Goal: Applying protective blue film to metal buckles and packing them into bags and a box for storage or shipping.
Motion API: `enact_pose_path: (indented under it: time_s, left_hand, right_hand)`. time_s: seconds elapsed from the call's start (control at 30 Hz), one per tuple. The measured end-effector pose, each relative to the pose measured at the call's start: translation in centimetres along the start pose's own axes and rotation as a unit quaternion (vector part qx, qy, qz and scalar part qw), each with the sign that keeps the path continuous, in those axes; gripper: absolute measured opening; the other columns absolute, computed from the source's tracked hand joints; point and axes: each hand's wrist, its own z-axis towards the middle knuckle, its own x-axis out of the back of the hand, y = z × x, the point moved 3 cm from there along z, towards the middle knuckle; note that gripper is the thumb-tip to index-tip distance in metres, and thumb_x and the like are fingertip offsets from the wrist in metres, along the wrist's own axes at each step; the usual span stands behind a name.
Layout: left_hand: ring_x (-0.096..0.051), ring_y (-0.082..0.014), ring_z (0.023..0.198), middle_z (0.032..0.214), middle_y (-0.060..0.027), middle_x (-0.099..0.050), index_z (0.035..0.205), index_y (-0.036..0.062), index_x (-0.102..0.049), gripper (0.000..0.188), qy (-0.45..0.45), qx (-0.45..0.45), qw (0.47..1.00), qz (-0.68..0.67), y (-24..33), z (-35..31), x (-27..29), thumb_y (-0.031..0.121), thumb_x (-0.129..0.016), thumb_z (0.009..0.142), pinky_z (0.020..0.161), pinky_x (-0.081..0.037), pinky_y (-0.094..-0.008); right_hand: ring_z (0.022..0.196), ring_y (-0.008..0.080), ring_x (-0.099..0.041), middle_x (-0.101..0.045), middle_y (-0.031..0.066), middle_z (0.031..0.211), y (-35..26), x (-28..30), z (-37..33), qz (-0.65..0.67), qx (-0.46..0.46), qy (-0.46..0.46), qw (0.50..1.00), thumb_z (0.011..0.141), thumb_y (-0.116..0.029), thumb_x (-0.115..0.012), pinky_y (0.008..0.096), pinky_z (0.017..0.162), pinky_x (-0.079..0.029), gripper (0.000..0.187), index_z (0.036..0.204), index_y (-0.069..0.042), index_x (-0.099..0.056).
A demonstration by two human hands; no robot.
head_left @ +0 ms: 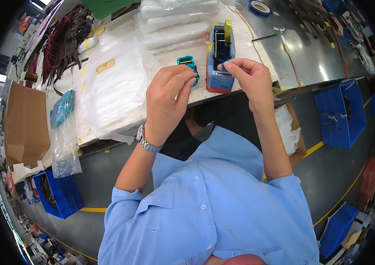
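Observation:
Several teal metallic buckles (186, 60) stand bunched on the worktable, left of a blue-grey tape dispenser (223, 48). My left hand (168, 90), with a silver watch on its wrist, is closed at the near end of this bunch. Its fingertips grip the edge of the buckles, partly hiding them. Over the front of the dispenser, the thumb and forefinger of my right hand (251, 77) pinch together at the tape end, which hardly shows. A roll of yellowish tape (227, 32) sits in the dispenser.
Gold buckles (105, 66) lie on white sheeting (117, 95) to the left. Beyond are clear plastic packs (176, 22) and dark red straps (61, 44). A bag of teal pieces (62, 108) hangs over the table's left edge. Blue crates (339, 112) stand on the floor.

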Motion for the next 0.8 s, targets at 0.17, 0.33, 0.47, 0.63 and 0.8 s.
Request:
enact_pose_path:
  time_s: [0.17, 0.33, 0.47, 0.63, 0.8]
  left_hand:
    - [-0.074, -0.0273, 0.1, 0.108, -0.0125, -0.078, 0.103, 0.0017, -0.079, 0.014, 0.004, 0.012, 1.0, -0.014, 0.4, 0.0, -0.1, -0.004, -0.075, 0.091, 0.087, -0.058, -0.0356]
    - [-0.073, -0.029, 0.096, 0.104, -0.012, -0.077, 0.101, 0.0021, -0.078, 0.012, 0.006, 0.025, 0.999, -0.02, -0.1, -0.9, 0.2, -0.003, -0.075, 0.09, 0.083, -0.058, -0.0372]
    - [-0.074, -0.0257, 0.094, 0.103, -0.0113, -0.079, 0.101, 0.0019, -0.079, 0.01, -0.005, 0.058, 0.998, 0.015, -2.1, -0.4, 3.3, -0.002, -0.075, 0.092, 0.084, -0.058, -0.0346]
    - [-0.075, -0.023, 0.081, 0.094, -0.0123, -0.079, 0.099, 0.0008, -0.08, 0.011, 0.007, 0.142, 0.983, 0.119, -12.6, 3.1, 10.6, 0.009, -0.073, 0.098, 0.077, -0.057, -0.0317]
    - [-0.074, -0.0298, 0.084, 0.095, -0.014, -0.078, 0.1, 0.0061, -0.081, 0.012, -0.074, 0.167, 0.933, 0.311, -23.9, 2.1, 16.7, 0.014, -0.073, 0.096, 0.077, -0.057, -0.038]
  right_hand:
    - [0.062, 0.0041, -0.06, -0.081, 0.0108, 0.098, -0.2, -0.8, -5.7, 0.041, -0.045, -0.018, 0.998, 0.104, -0.015, -0.071, 0.0174, 0.053, -0.042, 0.016, 0.104, 0.001, -0.074]
    - [0.076, 0.0138, -0.074, -0.08, 0.0132, 0.095, 6.2, -1.2, -8.7, 0.135, -0.107, -0.024, 0.985, 0.107, -0.017, -0.07, 0.0257, 0.067, -0.055, 0.017, 0.104, 0.0, -0.07]
    - [0.079, 0.0133, -0.074, -0.08, 0.0132, 0.097, 6.7, -1.4, -8.3, 0.141, -0.075, -0.028, 0.987, 0.108, -0.014, -0.067, 0.0253, 0.069, -0.055, 0.016, 0.104, 0.001, -0.069]
    - [0.081, 0.0128, -0.074, -0.08, 0.0158, 0.106, 6.4, -1.1, -8.9, 0.122, -0.038, 0.005, 0.992, 0.11, -0.012, -0.063, 0.0248, 0.069, -0.055, 0.014, 0.107, 0.0, -0.066]
    - [0.078, 0.0126, -0.074, -0.08, 0.0168, 0.104, 6.3, -1.6, -9.2, 0.135, -0.033, -0.03, 0.99, 0.11, -0.012, -0.062, 0.0253, 0.068, -0.055, 0.015, 0.109, 0.002, -0.065]
